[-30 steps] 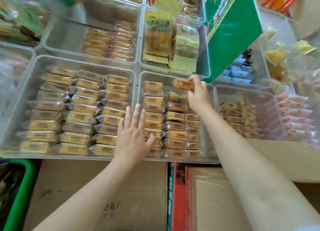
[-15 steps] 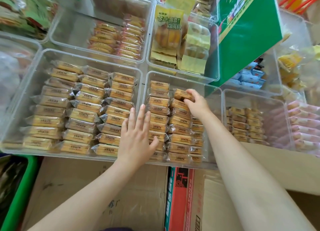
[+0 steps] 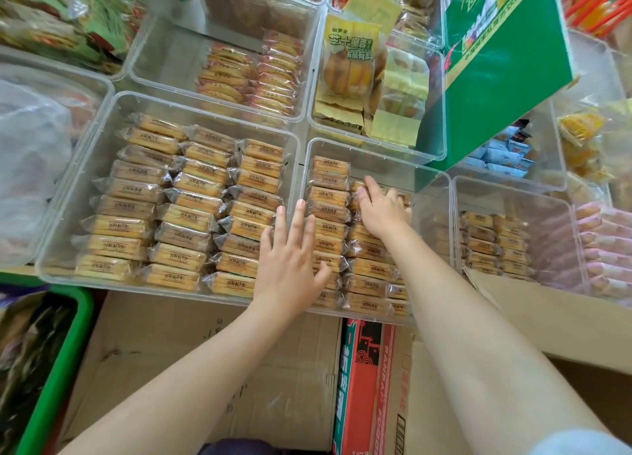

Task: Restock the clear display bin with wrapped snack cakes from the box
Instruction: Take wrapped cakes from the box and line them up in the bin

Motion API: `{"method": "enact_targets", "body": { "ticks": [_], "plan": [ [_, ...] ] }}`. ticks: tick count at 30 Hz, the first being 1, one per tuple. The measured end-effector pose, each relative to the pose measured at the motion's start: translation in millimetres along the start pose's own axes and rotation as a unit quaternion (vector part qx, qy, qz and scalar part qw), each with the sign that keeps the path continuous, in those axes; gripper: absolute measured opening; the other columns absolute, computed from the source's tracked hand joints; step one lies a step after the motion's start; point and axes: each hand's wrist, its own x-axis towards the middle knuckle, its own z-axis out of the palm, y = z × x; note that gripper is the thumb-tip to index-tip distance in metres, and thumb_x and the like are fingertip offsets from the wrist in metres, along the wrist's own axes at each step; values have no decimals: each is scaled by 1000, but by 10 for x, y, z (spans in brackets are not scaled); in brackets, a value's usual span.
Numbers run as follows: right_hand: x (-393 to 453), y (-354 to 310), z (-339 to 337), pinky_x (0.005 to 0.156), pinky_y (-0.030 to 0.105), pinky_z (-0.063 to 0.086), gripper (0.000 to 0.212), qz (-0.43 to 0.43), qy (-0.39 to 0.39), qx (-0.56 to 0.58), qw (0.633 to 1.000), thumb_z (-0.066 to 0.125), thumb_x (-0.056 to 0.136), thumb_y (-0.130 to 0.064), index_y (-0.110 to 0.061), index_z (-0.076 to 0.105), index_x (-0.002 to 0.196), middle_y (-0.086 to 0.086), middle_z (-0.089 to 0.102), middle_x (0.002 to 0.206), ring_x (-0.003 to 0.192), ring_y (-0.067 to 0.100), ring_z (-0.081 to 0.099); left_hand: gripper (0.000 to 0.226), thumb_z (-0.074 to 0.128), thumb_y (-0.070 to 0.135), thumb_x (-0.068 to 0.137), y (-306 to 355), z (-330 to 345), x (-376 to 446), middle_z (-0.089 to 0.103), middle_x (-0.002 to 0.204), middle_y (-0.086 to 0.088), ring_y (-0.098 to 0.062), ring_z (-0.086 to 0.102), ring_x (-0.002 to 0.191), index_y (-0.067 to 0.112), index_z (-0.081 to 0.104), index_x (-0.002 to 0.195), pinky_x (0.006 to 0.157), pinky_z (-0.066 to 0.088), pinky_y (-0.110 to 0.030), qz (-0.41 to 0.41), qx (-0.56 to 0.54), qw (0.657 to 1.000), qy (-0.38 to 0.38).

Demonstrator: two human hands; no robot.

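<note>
Cardboard fills the nearest ground: a brown box point(image 3: 178, 362) with its flaps folded over, and beside it a red printed carton point(image 3: 362, 379), both lying below the front edge of the shelf bins. A green crate point(image 3: 65, 345) stands at the near left.

Above them the left hand point(image 3: 290, 259) lies flat with fingers straight and slightly spread, resting across the wall between the two front bins, its thumb against the near cakes of the clear display bin point(image 3: 434, 194). It sits in much the same place as a second ago.

That bin holds rows of wrapped snack cakes point(image 3: 328, 198) standing in columns from the front wall back, with bare floor left at its far end. The right hand point(image 3: 383, 205) has changed most: a second ago it held one cake raised over the far part of the bin, half a second ago it was lower, and now it is down on the back of the middle column, fingers curved over the top cake point(image 3: 359, 189) and pressing it against the stack. Whether the thumb is still round that cake cannot be told.

Left of it the larger bin point(image 3: 102, 140) is packed with the same cakes in three columns. Farther back stand bins of other snacks, a yellow packet point(image 3: 352, 58) upright in one, and a green box point(image 3: 496, 71) leaning over the right side.
</note>
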Motion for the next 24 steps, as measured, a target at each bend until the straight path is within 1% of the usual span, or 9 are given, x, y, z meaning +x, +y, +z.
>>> {"method": "enact_targets", "body": {
  "ticks": [5,7,9,12,15,17,20,22,24],
  "plan": [
    [-361,-74,-70,121,57,6,54,-25,-30,-59,998,21,108,-48,-44,4,159,18,5,167,153,37,9,83,27,60,100,-1,-99,-27,-28,165,-8,-34,-18,154,17,-7,163,127,5,-52,3,-4,1000,-14],
    [-642,-26,-162,121,57,5,53,-55,-32,-63,996,31,107,-43,-39,19,158,14,10,167,154,34,9,82,25,60,100,-23,-135,-55,-29,164,-10,-34,-23,153,16,-7,163,126,2,-54,2,12,1000,-18],
    [-962,74,-315,120,55,14,48,-101,17,-36,994,38,104,-37,-32,38,153,11,28,161,149,31,23,79,26,56,102,12,-181,-117,-26,164,-15,-35,-27,150,14,0,163,125,-3,-56,-1,42,999,-11],
    [-1558,399,-606,100,43,45,33,-173,136,80,972,44,103,-30,-23,59,132,5,54,127,116,22,53,61,45,43,101,362,-313,-521,12,168,-20,-37,8,156,12,36,153,125,9,-58,42,-44,997,52],
    [-2219,974,-834,68,35,49,23,-213,273,177,921,48,98,-25,-13,68,99,3,58,93,80,17,56,45,54,38,100,1050,-496,-1260,44,150,-3,-23,53,127,19,54,140,100,46,-40,106,-273,956,28],
    [-2582,1413,-886,62,33,46,27,-203,360,201,888,45,94,-26,-10,64,84,3,59,80,71,17,54,49,55,45,99,1531,-606,-1741,40,144,12,-9,53,120,30,45,144,90,47,-29,108,-361,926,-35],
    [-2994,2020,-783,57,16,38,26,-171,412,232,865,46,95,-22,-8,59,78,2,57,70,64,11,49,87,62,54,93,2099,-462,-2174,14,162,14,-12,20,149,33,12,160,119,26,-32,118,-381,913,-82],
    [-3136,2386,-638,56,11,35,24,-142,382,237,882,46,96,-22,-12,58,77,-3,55,68,61,10,48,102,67,47,91,2344,-326,-2268,0,168,13,-13,4,154,31,-6,162,122,12,-32,101,-369,920,-83],
    [-3142,2728,-437,54,16,35,22,-102,289,209,929,47,99,-23,-16,57,81,-5,57,73,63,8,51,103,70,33,91,2489,-219,-2279,2,168,12,-15,5,155,32,-6,161,126,16,-42,56,-392,916,-68]
  ]
}}
